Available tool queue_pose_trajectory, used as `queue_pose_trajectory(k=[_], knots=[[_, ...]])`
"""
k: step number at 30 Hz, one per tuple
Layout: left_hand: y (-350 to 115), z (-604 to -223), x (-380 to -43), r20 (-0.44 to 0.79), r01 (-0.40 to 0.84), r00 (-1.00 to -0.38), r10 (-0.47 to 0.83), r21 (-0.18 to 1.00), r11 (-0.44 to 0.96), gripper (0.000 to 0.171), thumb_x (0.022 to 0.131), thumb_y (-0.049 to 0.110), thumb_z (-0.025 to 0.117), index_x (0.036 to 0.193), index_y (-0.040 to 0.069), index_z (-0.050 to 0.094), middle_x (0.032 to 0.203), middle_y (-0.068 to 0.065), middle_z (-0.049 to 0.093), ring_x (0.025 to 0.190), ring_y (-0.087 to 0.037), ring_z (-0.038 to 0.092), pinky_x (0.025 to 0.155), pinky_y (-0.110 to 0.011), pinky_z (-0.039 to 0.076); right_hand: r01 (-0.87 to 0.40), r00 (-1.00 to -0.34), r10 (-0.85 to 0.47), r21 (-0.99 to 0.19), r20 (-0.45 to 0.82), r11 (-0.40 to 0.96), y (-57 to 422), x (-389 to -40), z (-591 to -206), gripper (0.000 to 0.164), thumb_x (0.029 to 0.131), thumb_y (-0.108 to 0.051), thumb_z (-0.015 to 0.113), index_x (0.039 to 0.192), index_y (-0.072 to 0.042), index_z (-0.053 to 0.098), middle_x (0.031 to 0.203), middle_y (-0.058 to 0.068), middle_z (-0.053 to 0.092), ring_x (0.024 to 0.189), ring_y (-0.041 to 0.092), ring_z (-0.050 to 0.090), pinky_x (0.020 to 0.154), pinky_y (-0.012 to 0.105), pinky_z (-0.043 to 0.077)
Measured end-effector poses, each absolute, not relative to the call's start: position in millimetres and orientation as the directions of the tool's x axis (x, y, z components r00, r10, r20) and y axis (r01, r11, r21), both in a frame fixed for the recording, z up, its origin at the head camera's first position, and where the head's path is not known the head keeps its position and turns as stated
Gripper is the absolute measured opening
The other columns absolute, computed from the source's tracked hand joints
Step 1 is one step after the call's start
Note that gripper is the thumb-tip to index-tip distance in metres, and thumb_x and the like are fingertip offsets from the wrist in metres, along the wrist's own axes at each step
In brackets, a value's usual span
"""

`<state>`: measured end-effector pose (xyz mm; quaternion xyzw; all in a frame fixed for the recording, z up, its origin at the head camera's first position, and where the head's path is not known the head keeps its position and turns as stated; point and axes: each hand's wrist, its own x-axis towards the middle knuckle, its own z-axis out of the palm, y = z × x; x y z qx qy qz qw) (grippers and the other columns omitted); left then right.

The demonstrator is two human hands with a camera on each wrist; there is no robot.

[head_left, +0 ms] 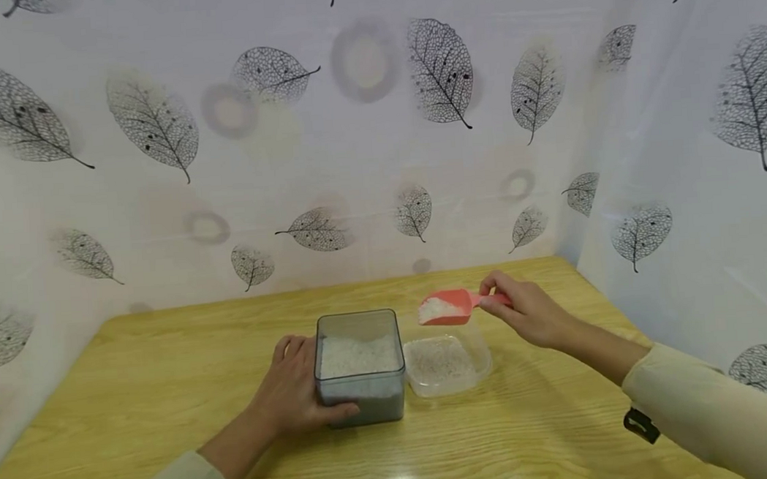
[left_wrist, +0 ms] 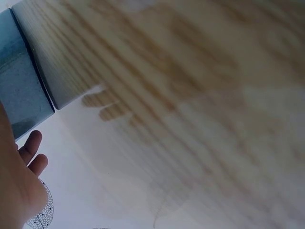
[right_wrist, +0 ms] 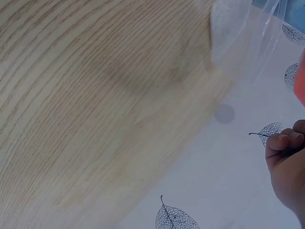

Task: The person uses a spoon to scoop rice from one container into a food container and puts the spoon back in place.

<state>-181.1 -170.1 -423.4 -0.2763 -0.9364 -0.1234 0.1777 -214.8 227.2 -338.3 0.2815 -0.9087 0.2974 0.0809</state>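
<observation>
A translucent grey square bin (head_left: 362, 402) stands on the table, filled partway with white grains that look like rice. My left hand (head_left: 297, 391) grips it at its left side, thumb across the front face and fingers along the side. In my right hand (head_left: 526, 308) is the handle of a pink scoop (head_left: 456, 308), pinched between thumb and fingers. White grains lie in the scoop, which is held above the table. Below it sits a clear plastic tub (head_left: 440, 368) with a layer of grains, close beside the bin's right side.
The wooden table (head_left: 169, 399) has a glossy top and reflects light near its front. A pale curtain (head_left: 364, 145) printed with dark leaves hangs behind the table and along its right side. A dark band (head_left: 641, 425) shows at the right sleeve.
</observation>
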Motion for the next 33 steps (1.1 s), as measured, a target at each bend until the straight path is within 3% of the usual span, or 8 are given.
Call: queue_pose_trajectory(k=[6, 13, 22, 28, 31, 33], knots=[[-170.6, -423.7, -180.6, 0.403, 0.562, -0.783, 0.474, 0.131, 0.817, 0.109, 0.066, 0.086, 0.063, 0.134, 0.002, 0.048, 0.117, -0.009, 0.060, 0.108, -0.027, 0.050, 0.109, -0.048, 0.027, -0.527, -0.849, -0.472, -0.447, 0.237, 0.723, 233.0, -215.9, -342.4, 0.014, 0.102, -0.026, 0.057, 0.106, -0.013, 0.054, 0.059, -0.013, 0.030, 0.053, 0.001, 0.027, 0.053, 0.023, 0.030], [-170.8, -423.5, -182.1, 0.415, 0.570, -0.775, 0.477, 0.132, 0.811, 0.110, 0.066, 0.086, 0.063, 0.134, 0.002, 0.048, 0.117, -0.009, 0.060, 0.107, -0.027, 0.050, 0.108, -0.048, 0.028, -0.527, -0.850, -0.479, -0.313, 0.221, 0.790, 235.8, -212.5, -341.0, 0.017, 0.102, -0.029, 0.058, 0.107, -0.013, 0.056, 0.061, -0.010, 0.035, 0.055, 0.004, 0.030, 0.054, 0.024, 0.031], [-171.4, -423.7, -180.7, 0.406, 0.563, -0.781, 0.475, 0.128, 0.817, 0.109, 0.067, 0.087, 0.061, 0.134, 0.002, 0.048, 0.116, -0.008, 0.060, 0.107, -0.027, 0.050, 0.108, -0.048, 0.028, -0.548, -0.822, -0.503, -0.129, 0.268, 0.827, 244.0, -209.5, -336.8, 0.019, 0.098, -0.028, 0.064, 0.110, -0.013, 0.060, 0.089, -0.001, 0.066, 0.074, 0.013, 0.059, 0.066, 0.035, 0.049], [-171.5, -423.7, -180.3, 0.421, 0.571, -0.770, 0.479, 0.121, 0.812, 0.108, 0.067, 0.087, 0.060, 0.132, 0.001, 0.050, 0.114, -0.009, 0.060, 0.107, -0.028, 0.050, 0.108, -0.049, 0.029, -0.627, -0.717, -0.577, 0.000, 0.392, 0.779, 250.2, -209.2, -333.4, 0.020, 0.091, -0.021, 0.073, 0.105, -0.014, 0.060, 0.095, 0.004, 0.068, 0.084, 0.021, 0.065, 0.068, 0.039, 0.053], [-171.5, -424.0, -180.3, 0.413, 0.571, -0.775, 0.479, 0.131, 0.811, 0.108, 0.067, 0.087, 0.061, 0.132, 0.002, 0.050, 0.114, -0.009, 0.061, 0.107, -0.028, 0.051, 0.109, -0.048, 0.028, -0.686, -0.613, -0.639, 0.088, 0.464, 0.722, 251.8, -209.8, -330.9, 0.020, 0.089, -0.022, 0.074, 0.101, -0.013, 0.062, 0.089, 0.002, 0.067, 0.078, 0.018, 0.062, 0.065, 0.036, 0.051], [-171.3, -424.0, -180.1, 0.414, 0.570, -0.775, 0.477, 0.131, 0.811, 0.108, 0.067, 0.087, 0.061, 0.132, 0.002, 0.050, 0.114, -0.009, 0.061, 0.107, -0.028, 0.051, 0.108, -0.048, 0.029, -0.723, -0.528, -0.683, 0.156, 0.504, 0.673, 251.8, -211.6, -328.9, 0.017, 0.095, -0.027, 0.068, 0.098, -0.012, 0.063, 0.084, 0.001, 0.064, 0.072, 0.015, 0.058, 0.061, 0.033, 0.048]])
